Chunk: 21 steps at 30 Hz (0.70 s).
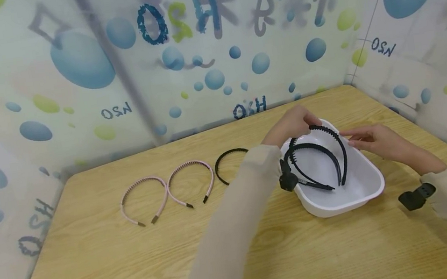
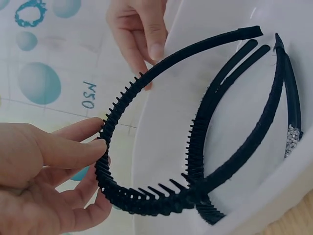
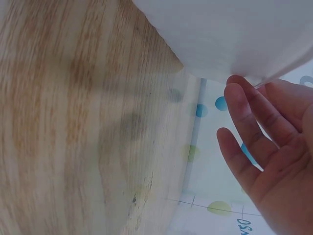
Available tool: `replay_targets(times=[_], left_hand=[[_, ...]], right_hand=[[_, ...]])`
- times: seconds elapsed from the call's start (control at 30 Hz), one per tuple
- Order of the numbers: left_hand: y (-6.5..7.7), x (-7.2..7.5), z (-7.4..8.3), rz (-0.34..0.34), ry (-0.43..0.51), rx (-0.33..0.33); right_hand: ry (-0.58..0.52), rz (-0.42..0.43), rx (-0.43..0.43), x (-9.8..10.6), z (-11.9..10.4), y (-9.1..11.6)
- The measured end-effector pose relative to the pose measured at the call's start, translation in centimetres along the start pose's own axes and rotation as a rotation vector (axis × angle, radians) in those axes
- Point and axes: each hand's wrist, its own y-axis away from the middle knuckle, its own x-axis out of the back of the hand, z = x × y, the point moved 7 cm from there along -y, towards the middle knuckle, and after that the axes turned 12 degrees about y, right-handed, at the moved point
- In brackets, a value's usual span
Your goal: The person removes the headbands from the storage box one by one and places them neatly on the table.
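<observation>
While right fingers (image 3: 250,122) near-straight against basin (image 1: 357,185), left fingers (image 2: 73,152) curled round headband (image 2: 161,204)

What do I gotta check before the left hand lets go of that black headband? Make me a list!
1. Left hand has the black headband: ok, fingers pinch it.
2. That headband is over the white basin: ok.
3. Bare space beneath: not ok, other black headbands lie there.
4. Right hand holding the basin firmly: cannot tell, though it touches it.
5. Pink headbands out of the way: ok, on the table.
</observation>
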Motion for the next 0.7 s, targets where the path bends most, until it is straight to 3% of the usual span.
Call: replay_targets(times=[0.3, 0.7], left_hand=[[0.8, 1.6, 1.8, 0.003, -0.022, -0.111], [2.5, 3.8, 3.1, 0.021, -0.053, -0.089]], right_hand=[[-0.003, -0.014, -0.035, -0.1, 0.2, 0.1], [0.004, -0.018, -0.023, -0.2, 0.3, 0.0]])
